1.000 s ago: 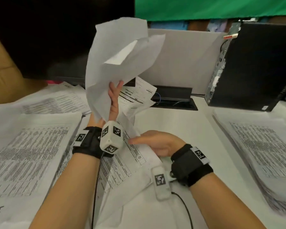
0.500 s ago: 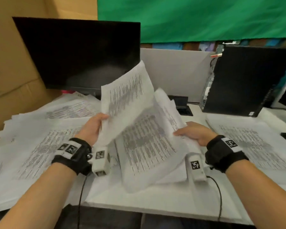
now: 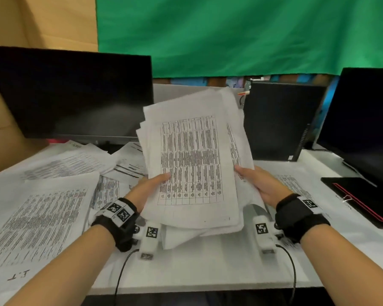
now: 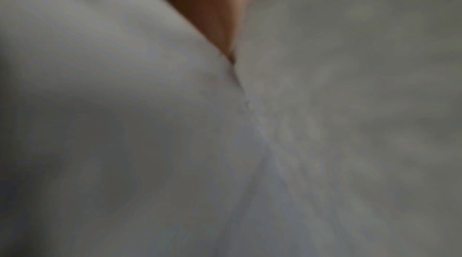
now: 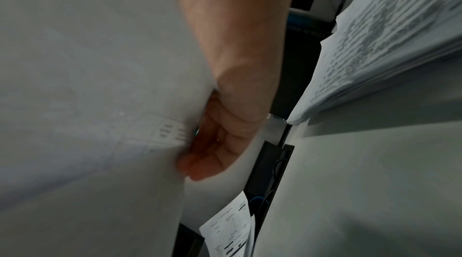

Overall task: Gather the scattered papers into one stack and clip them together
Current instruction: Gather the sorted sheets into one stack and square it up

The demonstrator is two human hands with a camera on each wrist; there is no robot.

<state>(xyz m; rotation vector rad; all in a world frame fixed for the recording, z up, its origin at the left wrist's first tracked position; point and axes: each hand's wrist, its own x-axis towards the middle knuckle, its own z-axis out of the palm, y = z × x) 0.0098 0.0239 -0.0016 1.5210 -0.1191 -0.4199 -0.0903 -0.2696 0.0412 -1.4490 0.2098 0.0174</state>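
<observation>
Stack held upright above worktop, edges uneven. Left hand grips left edge, thumb on front. Right hand grips right edge, fingers curled behind. More papers lie left; clip lies right.

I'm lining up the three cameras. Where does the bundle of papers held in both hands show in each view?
Head: held bundle of papers, centre, upright between both hands.
Left wrist: blurred white sheets fill the picture.
Right wrist: left half, beside the right hand.
Shared landmark: right hand, head and right wrist only.
</observation>
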